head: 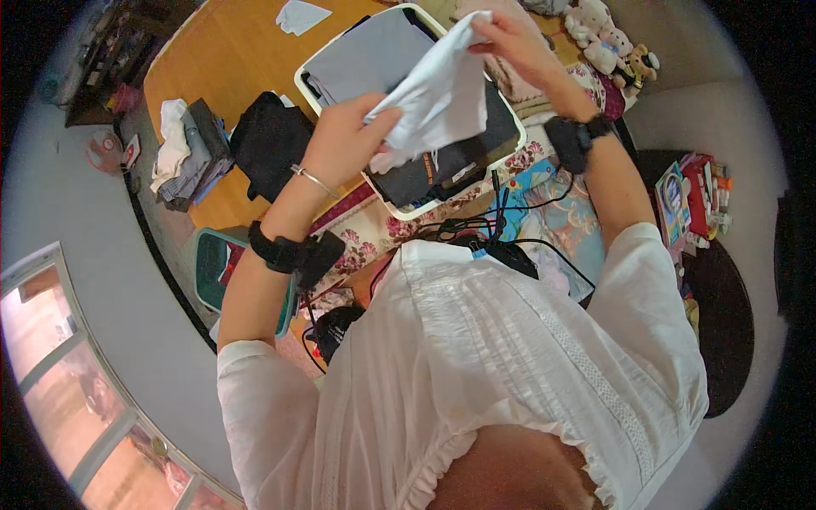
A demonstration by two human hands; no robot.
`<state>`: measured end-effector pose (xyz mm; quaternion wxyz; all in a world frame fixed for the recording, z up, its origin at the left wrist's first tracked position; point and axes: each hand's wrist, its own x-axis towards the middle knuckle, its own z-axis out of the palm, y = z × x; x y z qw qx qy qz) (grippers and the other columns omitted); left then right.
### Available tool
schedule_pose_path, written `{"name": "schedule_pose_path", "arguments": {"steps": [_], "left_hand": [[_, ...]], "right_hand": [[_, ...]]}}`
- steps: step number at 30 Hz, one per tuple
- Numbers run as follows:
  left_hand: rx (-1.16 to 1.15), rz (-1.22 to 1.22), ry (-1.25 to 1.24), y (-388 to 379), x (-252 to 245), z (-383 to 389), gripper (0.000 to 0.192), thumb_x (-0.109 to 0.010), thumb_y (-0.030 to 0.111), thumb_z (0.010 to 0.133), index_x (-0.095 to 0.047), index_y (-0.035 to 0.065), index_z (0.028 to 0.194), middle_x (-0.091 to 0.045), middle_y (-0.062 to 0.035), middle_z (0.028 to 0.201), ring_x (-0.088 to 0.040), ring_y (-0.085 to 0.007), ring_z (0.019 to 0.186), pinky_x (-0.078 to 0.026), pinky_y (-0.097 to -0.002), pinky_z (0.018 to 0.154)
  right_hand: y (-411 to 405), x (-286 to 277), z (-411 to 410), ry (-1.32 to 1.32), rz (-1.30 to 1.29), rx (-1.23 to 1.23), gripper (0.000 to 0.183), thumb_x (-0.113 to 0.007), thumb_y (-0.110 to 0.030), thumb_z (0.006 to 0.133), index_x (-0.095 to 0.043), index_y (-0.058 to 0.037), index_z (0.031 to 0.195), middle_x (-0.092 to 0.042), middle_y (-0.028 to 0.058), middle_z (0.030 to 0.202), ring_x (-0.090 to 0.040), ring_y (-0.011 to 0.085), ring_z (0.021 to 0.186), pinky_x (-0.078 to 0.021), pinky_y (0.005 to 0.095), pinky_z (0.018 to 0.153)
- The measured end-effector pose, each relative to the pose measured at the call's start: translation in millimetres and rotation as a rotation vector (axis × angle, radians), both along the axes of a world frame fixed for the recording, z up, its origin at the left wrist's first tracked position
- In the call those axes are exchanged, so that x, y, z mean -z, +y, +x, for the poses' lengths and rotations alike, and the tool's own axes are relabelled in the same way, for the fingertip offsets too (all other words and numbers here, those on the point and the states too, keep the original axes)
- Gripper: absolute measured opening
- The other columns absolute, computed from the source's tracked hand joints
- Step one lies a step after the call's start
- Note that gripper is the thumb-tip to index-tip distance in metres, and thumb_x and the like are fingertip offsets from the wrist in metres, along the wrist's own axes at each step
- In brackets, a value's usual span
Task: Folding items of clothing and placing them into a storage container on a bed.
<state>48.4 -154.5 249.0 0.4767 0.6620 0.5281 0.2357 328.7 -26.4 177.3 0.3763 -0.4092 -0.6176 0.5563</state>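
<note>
A white cloth [440, 95] is stretched between my two hands above a white-rimmed plastic bin [519, 131]. My left hand [347, 134] pinches its lower left edge between thumb and fingers. Its upper right corner is gripped by my right hand [513, 48]. In the bin, folded light grey fabric [363, 57] lies at the far left side, and dark folded clothes [408, 182] lie at the near side. The cloth hides the middle of the bin.
Left of the bin, a black garment [271, 146] and a stack of folded clothes [197, 153] lie on the wooden table [197, 64]. A green bin [210, 261] stands below. Plush toys [605, 44] sit at the upper right. Black cables [459, 226] run near my waist.
</note>
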Motion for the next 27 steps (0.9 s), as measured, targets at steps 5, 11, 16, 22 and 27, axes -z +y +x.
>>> {"name": "schedule_pose_path", "arguments": {"steps": [5,11,16,22,27], "left_hand": [[0.017,-0.009,-0.265,-7,-21,39,0.026,-0.057,0.020,0.088,-0.061,-0.0031,0.099,-0.063,-0.0066,0.082,-0.061,-0.0101,0.066,-0.051,-0.0213,0.057],[0.042,-0.311,-0.689,-13,15,57,0.031,-0.055,0.012,0.088,-0.049,-0.0067,0.112,-0.060,-0.0106,0.102,-0.062,-0.0159,0.081,-0.057,-0.0258,0.066],[-0.133,-0.669,-0.719,-39,95,36,0.034,-0.052,0.005,0.084,-0.046,-0.0079,0.115,-0.056,-0.0151,0.109,-0.061,-0.0217,0.092,-0.056,-0.0305,0.071],[-0.359,-1.005,-0.718,-74,200,-9,0.026,-0.052,0.006,0.085,-0.048,-0.0036,0.110,-0.055,-0.0143,0.108,-0.060,-0.0262,0.097,-0.053,-0.0338,0.078],[-0.461,-1.038,-0.708,-81,215,-27,0.024,-0.058,0.012,0.086,-0.048,-0.0016,0.103,-0.058,-0.0131,0.099,-0.061,-0.0261,0.093,-0.051,-0.0345,0.078]], "right_hand": [[-9,-110,16,-0.035,0.114,0.003,0.024,-0.052,-0.024,0.091,-0.054,-0.0033,0.105,-0.058,0.0020,0.095,-0.054,0.0100,0.087,-0.0452,0.0267,0.079],[9,-165,-21,-0.643,0.388,-0.167,0.018,-0.052,-0.019,0.089,-0.054,-0.0009,0.092,-0.055,0.0031,0.080,-0.051,0.0113,0.075,-0.0432,0.0262,0.066],[35,-25,-123,-0.780,0.652,-0.529,0.028,-0.054,-0.023,0.085,-0.057,-0.0037,0.106,-0.062,0.0181,0.094,-0.059,0.0328,0.089,-0.0461,0.0410,0.078],[-26,98,-190,-0.543,0.437,-0.754,0.034,-0.056,-0.015,0.081,-0.054,-0.0040,0.113,-0.057,0.0178,0.109,-0.053,0.0349,0.102,-0.0418,0.0400,0.089],[-27,103,-99,-0.601,0.366,-0.667,0.040,-0.056,-0.019,0.083,-0.049,-0.0032,0.120,-0.052,0.0181,0.118,-0.047,0.0310,0.113,-0.0386,0.0377,0.095]]}}
